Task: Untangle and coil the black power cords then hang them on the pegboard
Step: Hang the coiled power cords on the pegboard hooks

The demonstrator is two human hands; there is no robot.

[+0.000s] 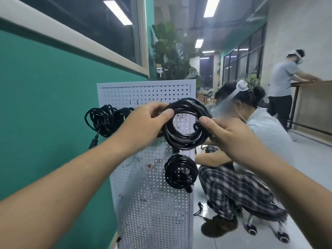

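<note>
Fingers (pixel 157 107) of left hand (pixel 145 123) curl over the left rim of one coiled cord (pixel 187 141), thumb pressed on its front; right hand (pixel 231 139) pinches the right rim. Location: frame centre, just in front of the upper pegboard (pixel 152 203), not yet on a hook.

Done, by judgement: two hung coils (pixel 100 121) at the board's left edge; a third coil (pixel 180 171) hung below centre.

Left: hanging the held coil; a loose cord (pixel 199 210) on the floor by the board's lower right seemingly awaits coiling.

Materials: cords glossy black, round in section, likely rubbery, wound in thick rings, plugs dangling. Board white perforated sheet metal, framed, rigid.
</note>
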